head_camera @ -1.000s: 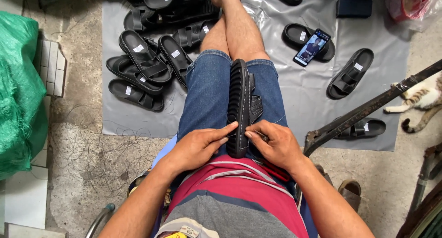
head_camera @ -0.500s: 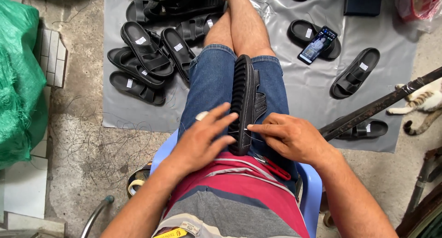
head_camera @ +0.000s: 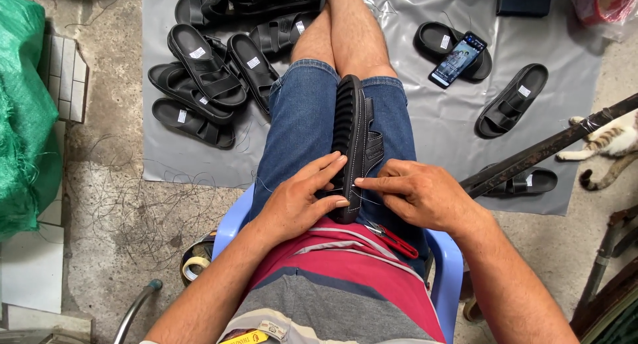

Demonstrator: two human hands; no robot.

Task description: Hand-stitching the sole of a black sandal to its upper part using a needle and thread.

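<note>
On the lap, between both thighs, a black sandal (head_camera: 355,144) stands on edge, ridged sole to the left and straps to the right. Around it lies a grey sheet (head_camera: 412,105) strewn with more sandals (head_camera: 206,71), a phone (head_camera: 457,58) resting on one of them.

Judging by the thin thread at its heel end, the work in hand looks like hand-stitching the sole seam. Left hand (head_camera: 302,201) steadies that heel, fingers spread flat over the sole's edge. Right hand (head_camera: 422,194) has fingertips pressed together, pinching the thread or a needle too small to make out. Red snips (head_camera: 395,241) lie just beside it on the shirt.

Any next pull calls for a firm left-hand brace. Against half a second ago, the left fingers sit lower and closer to the right fingertips; the sandal has not shifted.
</note>
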